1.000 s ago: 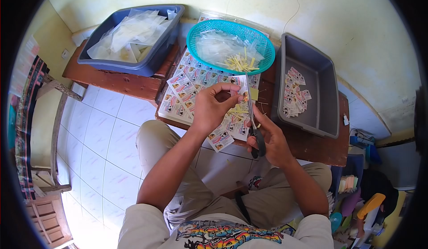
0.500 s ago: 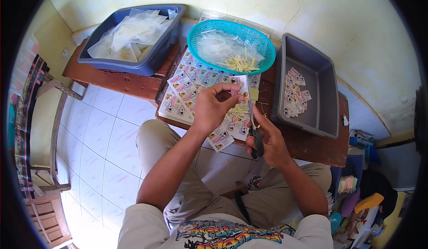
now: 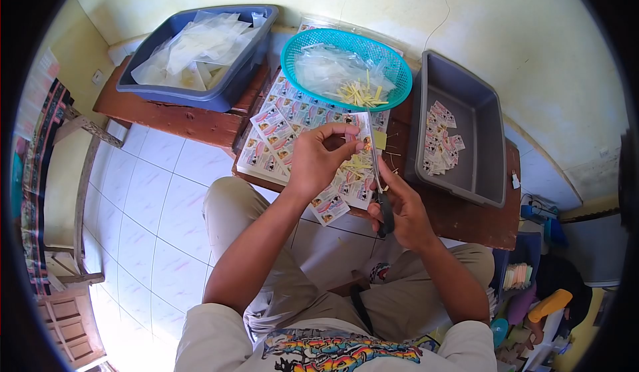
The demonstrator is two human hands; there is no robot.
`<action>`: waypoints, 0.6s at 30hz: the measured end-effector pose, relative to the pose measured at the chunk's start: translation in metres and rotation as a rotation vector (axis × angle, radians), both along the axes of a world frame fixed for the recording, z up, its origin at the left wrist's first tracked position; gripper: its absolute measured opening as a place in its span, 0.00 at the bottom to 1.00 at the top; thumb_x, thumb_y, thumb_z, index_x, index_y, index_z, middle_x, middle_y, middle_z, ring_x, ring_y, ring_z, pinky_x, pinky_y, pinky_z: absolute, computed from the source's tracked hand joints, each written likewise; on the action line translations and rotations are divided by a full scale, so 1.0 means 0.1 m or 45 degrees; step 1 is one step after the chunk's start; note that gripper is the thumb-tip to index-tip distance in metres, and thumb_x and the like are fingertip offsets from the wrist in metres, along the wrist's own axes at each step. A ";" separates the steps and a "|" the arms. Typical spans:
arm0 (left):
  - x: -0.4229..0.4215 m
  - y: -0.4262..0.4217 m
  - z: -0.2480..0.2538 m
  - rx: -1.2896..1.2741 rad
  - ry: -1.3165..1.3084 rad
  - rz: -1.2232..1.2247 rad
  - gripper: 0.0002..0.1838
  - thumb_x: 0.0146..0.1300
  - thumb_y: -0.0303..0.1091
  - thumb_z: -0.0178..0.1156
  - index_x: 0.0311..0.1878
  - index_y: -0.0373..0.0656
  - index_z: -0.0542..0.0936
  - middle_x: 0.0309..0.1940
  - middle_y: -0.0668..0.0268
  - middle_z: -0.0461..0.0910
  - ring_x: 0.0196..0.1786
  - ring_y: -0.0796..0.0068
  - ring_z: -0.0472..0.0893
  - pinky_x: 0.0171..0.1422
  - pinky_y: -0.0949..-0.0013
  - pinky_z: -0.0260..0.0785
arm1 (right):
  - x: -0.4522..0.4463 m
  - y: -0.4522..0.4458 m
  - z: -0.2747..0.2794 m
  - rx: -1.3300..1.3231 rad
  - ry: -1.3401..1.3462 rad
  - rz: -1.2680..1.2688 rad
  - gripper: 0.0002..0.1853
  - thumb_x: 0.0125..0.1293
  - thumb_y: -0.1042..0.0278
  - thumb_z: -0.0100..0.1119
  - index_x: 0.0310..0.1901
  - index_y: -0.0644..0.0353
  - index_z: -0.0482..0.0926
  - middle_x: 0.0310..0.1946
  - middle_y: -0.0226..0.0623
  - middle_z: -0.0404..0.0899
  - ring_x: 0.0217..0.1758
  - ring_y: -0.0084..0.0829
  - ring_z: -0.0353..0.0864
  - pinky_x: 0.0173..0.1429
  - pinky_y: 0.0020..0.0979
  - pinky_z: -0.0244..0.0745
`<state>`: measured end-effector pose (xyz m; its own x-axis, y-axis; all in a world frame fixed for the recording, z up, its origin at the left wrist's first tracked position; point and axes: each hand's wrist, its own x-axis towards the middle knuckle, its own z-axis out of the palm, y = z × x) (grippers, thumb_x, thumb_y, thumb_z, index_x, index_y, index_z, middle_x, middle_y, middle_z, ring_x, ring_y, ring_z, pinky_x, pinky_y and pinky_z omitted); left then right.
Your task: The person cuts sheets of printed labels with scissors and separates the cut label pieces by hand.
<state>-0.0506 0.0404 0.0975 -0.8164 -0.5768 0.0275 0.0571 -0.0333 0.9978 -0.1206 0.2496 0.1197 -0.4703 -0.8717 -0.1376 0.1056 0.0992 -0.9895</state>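
My left hand [image 3: 324, 159] pinches a small printed strip of labels [image 3: 360, 123] between thumb and fingers, above the printed sheets [image 3: 259, 159]. In my right hand [image 3: 406, 211] are black-handled scissors [image 3: 385, 212], with their blades pointing up along the strip's right edge. The blades look nearly closed. Thin yellow paper trimmings [image 3: 358, 166] lie below the strip, and a loose printed piece [image 3: 329, 206] overhangs the bench's front edge.
Behind the sheets stands a turquoise basket [image 3: 287, 67] with plastic bags and yellow strips. A grey tub [image 3: 489, 139] holding cut labels is at right; a blue-grey tub [image 3: 229, 92] of clear bags is at left. Another person's yellow sleeve [image 3: 550, 304] shows at lower right.
The scissor handles have drawn together since the earliest frame. My left hand stays in place with the strip. At lower right, the other person's arm and head have shifted.
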 end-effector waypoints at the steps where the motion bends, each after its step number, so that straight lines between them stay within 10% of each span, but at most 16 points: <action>1: 0.00 0.00 0.00 0.000 0.001 0.001 0.15 0.66 0.27 0.76 0.55 0.35 0.87 0.37 0.66 0.90 0.38 0.85 0.83 0.44 0.76 0.78 | 0.00 0.00 -0.01 0.008 0.012 0.001 0.46 0.72 0.74 0.69 0.86 0.55 0.52 0.58 0.33 0.71 0.38 0.21 0.78 0.39 0.25 0.81; 18: 0.02 -0.02 -0.02 -0.002 -0.023 -0.035 0.15 0.66 0.28 0.76 0.54 0.35 0.88 0.37 0.67 0.89 0.36 0.84 0.83 0.42 0.76 0.78 | -0.02 0.00 -0.02 -0.023 -0.054 -0.036 0.47 0.70 0.73 0.73 0.85 0.56 0.55 0.56 0.33 0.72 0.41 0.19 0.79 0.37 0.23 0.81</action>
